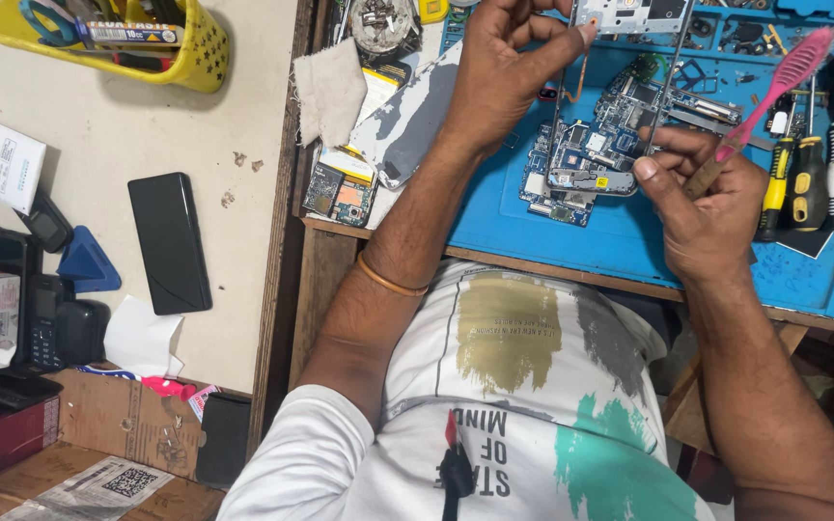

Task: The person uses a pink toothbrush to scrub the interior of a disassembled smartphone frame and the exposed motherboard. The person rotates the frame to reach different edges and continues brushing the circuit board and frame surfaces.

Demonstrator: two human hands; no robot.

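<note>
Left hand (499, 72): fingers curled, pinching the top of a phone frame (629, 19) | right hand (702, 198): closed on a pink toothbrush (774, 82), thumb and forefinger also gripping the frame's lower edge | frame held over the blue mat (629, 241), above loose circuit boards (581, 159) | screwdrivers (803, 174) just right of the hand.

A yellow basket (190, 53) holding tools stands at the top left, with a black phone (170, 241) lying face down on the pale counter (118, 135) below it. A frayed cloth (330, 89) lies beside a small circuit board (340, 193). Screwdrivers (803, 178) rest on the blue mat (620, 241) at the right.
</note>
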